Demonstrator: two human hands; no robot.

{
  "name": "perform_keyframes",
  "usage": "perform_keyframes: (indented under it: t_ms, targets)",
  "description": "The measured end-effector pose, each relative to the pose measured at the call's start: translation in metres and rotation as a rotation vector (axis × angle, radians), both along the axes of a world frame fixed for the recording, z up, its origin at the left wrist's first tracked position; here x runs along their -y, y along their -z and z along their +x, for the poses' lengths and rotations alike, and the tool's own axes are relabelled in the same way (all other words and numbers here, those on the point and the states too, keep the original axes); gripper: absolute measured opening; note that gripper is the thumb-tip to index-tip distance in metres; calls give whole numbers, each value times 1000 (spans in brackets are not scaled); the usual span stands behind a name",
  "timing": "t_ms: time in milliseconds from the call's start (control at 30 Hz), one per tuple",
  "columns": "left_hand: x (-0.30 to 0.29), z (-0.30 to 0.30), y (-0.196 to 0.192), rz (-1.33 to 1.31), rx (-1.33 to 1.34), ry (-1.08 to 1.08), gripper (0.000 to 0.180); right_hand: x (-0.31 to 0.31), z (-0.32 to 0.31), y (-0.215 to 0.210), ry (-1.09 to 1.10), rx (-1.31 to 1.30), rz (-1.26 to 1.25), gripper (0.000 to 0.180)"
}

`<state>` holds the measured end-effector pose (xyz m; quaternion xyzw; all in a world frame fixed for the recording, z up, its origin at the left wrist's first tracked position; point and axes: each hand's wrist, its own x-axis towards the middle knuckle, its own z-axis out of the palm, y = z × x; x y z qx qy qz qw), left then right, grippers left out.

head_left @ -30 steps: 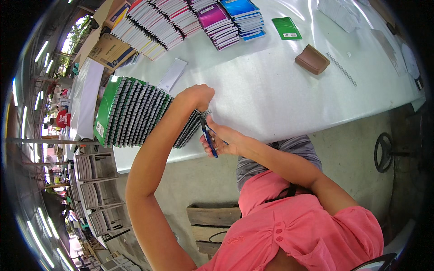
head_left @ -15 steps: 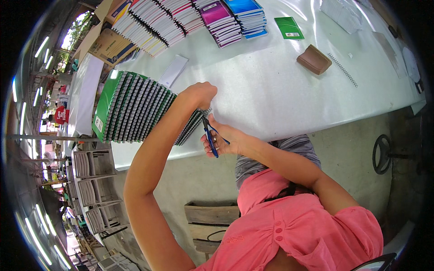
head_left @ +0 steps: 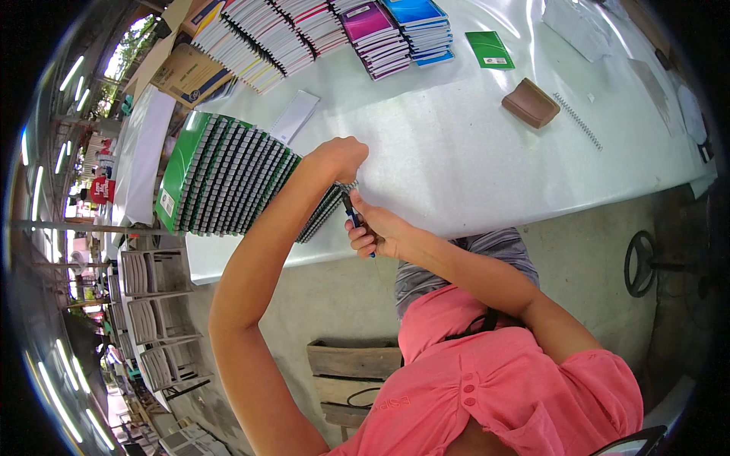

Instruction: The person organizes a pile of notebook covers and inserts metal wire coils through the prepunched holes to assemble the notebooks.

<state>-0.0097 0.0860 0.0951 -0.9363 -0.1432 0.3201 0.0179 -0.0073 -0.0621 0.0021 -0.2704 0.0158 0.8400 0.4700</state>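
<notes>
A long row of green spiral notebooks (head_left: 228, 178) leans along the table's left front, coil edges facing up. Over the right end of this row, my left hand (head_left: 342, 157) is curled closed on the last spiral notebook, whose coil end peeks out below it; the fingertips are hidden. My right hand (head_left: 380, 228), just below and to the right, is wrapped round a pair of pliers (head_left: 350, 207) with dark blue and black handles. The pliers' jaws point up at the coil end beneath my left hand, and their tips are hard to make out.
Stacks of spiral notebooks (head_left: 372, 34) stand along the far side beside a cardboard box (head_left: 190, 74). A white pad (head_left: 295, 115) lies behind the green row. To the right are a green notebook (head_left: 490, 50), a brown pouch (head_left: 531, 103) and a loose coil (head_left: 578, 121).
My right hand has squeezed the pliers' handles together, which were spread apart before. My left hand stays at the end of the row, nearly still.
</notes>
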Motion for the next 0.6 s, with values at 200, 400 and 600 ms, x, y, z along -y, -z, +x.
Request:
perform_keyframes:
  t_ms: [200,400,600]
  targets:
    - [1,-2,0,-13,11,6,24,12,-7,-21,7,82,-115,70]
    - [0,-5,2,-23,48,3,25,1,-5,-16,37,-38,-188,70]
    - [1,-3,3,-62,96,-11,23,-1,-2,5,19,-104,-129,67]
